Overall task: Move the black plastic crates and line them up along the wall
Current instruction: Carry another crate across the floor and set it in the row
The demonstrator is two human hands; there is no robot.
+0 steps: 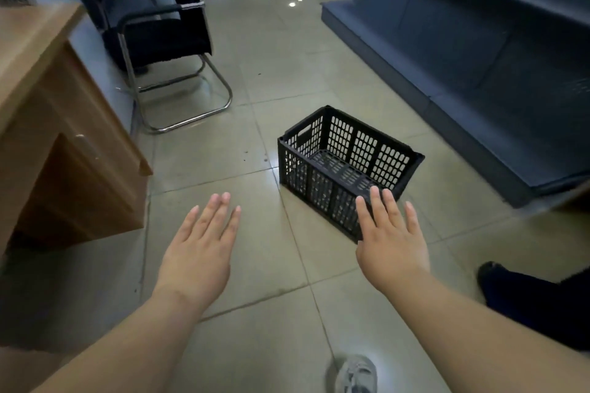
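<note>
One black plastic crate (338, 163) with perforated walls stands empty on the tiled floor, turned at an angle, right of centre. My right hand (391, 241) is stretched out flat, fingers apart, over the crate's near right corner; I cannot tell whether it touches the rim. My left hand (201, 246) is also flat and spread, holding nothing, above bare floor to the left of the crate and apart from it.
A wooden desk (54, 124) fills the left side. A black chair (166, 51) on a chrome frame stands behind it by the wall. Dark blue shelving (479, 51) runs along the right. My grey shoe (356, 375) is at the bottom; a dark shoe (498, 281) sits lower right.
</note>
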